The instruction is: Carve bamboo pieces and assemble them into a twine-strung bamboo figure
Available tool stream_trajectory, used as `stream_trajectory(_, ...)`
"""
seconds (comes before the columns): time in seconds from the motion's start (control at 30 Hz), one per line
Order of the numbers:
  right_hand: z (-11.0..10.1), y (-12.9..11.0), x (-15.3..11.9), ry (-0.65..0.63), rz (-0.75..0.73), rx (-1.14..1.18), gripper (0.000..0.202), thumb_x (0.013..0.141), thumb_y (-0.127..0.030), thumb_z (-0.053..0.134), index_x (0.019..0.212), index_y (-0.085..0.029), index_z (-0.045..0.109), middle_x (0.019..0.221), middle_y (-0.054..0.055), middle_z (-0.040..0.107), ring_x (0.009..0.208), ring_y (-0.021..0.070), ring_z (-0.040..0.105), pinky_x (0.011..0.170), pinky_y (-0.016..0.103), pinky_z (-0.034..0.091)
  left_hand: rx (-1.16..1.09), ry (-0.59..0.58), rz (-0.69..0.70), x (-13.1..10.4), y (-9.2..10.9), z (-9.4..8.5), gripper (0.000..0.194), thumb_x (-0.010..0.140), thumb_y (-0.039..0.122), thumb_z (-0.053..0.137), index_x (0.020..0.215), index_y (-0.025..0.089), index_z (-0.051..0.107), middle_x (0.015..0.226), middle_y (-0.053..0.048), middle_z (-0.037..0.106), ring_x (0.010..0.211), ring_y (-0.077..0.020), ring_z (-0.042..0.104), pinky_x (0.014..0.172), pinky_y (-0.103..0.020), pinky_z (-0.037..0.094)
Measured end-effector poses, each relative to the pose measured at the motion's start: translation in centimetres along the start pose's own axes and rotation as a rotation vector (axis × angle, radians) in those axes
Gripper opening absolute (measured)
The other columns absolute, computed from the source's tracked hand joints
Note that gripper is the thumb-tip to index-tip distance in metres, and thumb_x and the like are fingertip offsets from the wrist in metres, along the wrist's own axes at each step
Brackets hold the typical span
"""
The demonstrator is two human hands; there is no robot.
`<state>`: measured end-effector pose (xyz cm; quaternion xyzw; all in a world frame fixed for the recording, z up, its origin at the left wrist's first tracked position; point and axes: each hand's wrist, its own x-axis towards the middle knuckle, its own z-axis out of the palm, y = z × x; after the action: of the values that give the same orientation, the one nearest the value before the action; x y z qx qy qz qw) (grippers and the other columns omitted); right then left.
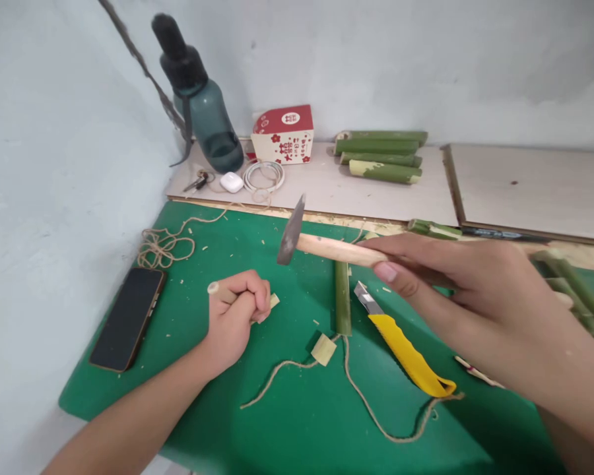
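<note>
Head view: grey-headed, pale-handled hammer

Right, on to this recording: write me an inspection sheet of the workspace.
Surface: green table, small scraps scattered about.
Job's things: hammer, held up; bamboo tube with string at its near end; small block touching the string, threading unclear; yellow knife, blade showing.
Clutter: phone, tangled twine.
Hands: left hand closed around a pale piece; right hand grips the hammer's handle.
Cables: white cable, coiled on the back board.
Surroundings: bottle, box and bamboo lengths on that board; pale wall behind.
</note>
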<state>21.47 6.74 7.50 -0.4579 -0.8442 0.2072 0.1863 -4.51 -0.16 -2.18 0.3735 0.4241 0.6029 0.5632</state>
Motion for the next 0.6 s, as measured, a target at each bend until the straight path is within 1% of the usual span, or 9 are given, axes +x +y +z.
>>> stream_trajectory(0.1, 0.4, 0.2, 0.1, -0.010, -0.001, -0.032, 0.027, 0.101, -0.046, 0.050, 0.114, -0.034, 0.071, 0.085, -0.006, 0.076, 0.057, 0.0119, 0.063, 0.050, 0.025, 0.038, 0.039, -0.015, 0.015, -0.3, -0.2, -0.3, 0.025, 0.082, 0.001, 0.052, 0.063, 0.016, 0.060, 0.050, 0.003, 0.045, 0.047, -0.0076, 0.037, 0.047, -0.022, 0.027)
stream_trajectory(0.27, 0.4, 0.3, 0.1, 0.002, 0.000, -0.028, 0.028, 0.102, -0.046, 0.049, 0.113, -0.034, 0.072, 0.087, -0.005, 0.077, 0.060, 0.0121, 0.065, 0.052, 0.025, 0.040, 0.041, -0.015, 0.005, -0.3, -0.2, -0.4, 0.024, 0.082, 0.003, 0.052, 0.064, 0.016, 0.061, 0.051, 0.003, 0.047, 0.047, -0.0078, 0.038, 0.047, -0.023, 0.027)
stream_trajectory(0.47, 0.4, 0.3, 0.0, -0.023, 0.005, -0.022, 0.032, 0.101, -0.046, 0.051, 0.117, -0.030, 0.073, 0.080, -0.001, 0.075, 0.059, 0.0145, 0.064, 0.052, 0.025, 0.037, 0.035, 0.011, -0.026, 0.1, 0.1, 0.0, 0.021, 0.079, 0.005, 0.055, 0.062, 0.016, 0.059, 0.049, 0.004, 0.044, 0.045, -0.0073, 0.038, 0.045, -0.021, 0.029)
stream_trajectory(0.6, 0.1, 0.2, 0.1, -0.036, 0.015, -0.008, 0.032, 0.101, -0.045, 0.050, 0.116, -0.028, 0.074, 0.081, -0.001, 0.075, 0.057, 0.0126, 0.062, 0.051, 0.025, 0.037, -0.021, 0.051, -0.026, 0.5, 0.9, 0.3, 0.019, 0.075, 0.005, 0.056, 0.060, 0.017, 0.056, 0.046, 0.005, 0.040, 0.042, -0.0067, 0.034, 0.043, -0.020, 0.030)
